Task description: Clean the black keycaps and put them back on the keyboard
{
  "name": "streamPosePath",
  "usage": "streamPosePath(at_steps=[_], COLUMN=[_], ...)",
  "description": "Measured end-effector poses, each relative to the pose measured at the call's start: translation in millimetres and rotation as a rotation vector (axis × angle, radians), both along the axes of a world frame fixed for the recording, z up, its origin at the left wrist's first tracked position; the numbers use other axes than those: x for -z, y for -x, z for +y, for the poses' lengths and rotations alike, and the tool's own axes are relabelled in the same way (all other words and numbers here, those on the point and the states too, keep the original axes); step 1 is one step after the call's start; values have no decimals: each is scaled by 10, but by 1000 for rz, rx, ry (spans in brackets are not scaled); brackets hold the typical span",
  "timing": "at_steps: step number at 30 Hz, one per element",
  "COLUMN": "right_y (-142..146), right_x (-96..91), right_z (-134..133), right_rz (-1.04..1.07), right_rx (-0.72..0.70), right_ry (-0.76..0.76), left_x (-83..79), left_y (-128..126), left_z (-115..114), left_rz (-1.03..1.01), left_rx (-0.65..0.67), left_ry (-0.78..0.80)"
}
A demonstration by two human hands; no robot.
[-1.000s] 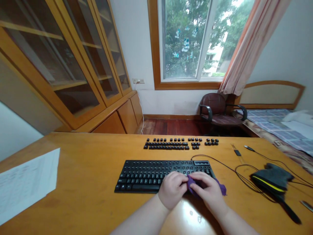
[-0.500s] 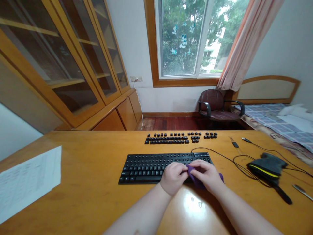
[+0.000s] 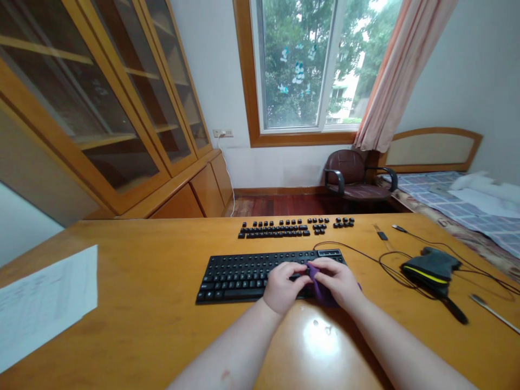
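A black keyboard lies on the wooden desk; its upper rows show small stems without keycaps, while the lower left rows still carry keycaps. Over its right part, my right hand pinches a purple cloth, whose folds hang down below the fingers. My left hand meets it there, thumb and index finger closed against the cloth's edge. Whatever small thing sits between those left fingertips is mostly hidden. Behind the keyboard, loose black keycaps stand in ordered rows and groups.
At right lie a dark grey brush-like tool with a yellow stripe, a looped black cable, a small dark piece with thin wires and a thin light stick with a dark tip. Papers lie at left. An office chair stands beyond.
The view has shifted slightly, so the desk things appear a little further left. Both hands stay together over the keyboard, their fingers working slightly at the purple cloth.
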State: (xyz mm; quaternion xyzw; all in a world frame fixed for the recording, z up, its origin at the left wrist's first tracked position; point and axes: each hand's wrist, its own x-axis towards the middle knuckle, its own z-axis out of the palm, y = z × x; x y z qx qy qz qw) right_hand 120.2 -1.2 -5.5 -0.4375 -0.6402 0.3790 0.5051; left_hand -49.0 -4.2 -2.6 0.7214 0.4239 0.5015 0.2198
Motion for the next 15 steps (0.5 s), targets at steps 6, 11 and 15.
streamPosePath(at_steps=[6,11,15], right_y=[-26,-33,-50], right_x=[-20,-33,-7], right_z=[27,18,14], right_rz=[-13,-29,-52], right_rx=[-7,-45,-2], right_ry=[-29,-25,-29], left_x=[25,28,9], left_y=[-10,-17,-12], left_z=[36,72,85], left_rz=[13,-22,18], left_rx=[50,17,90], left_ry=[28,119,132])
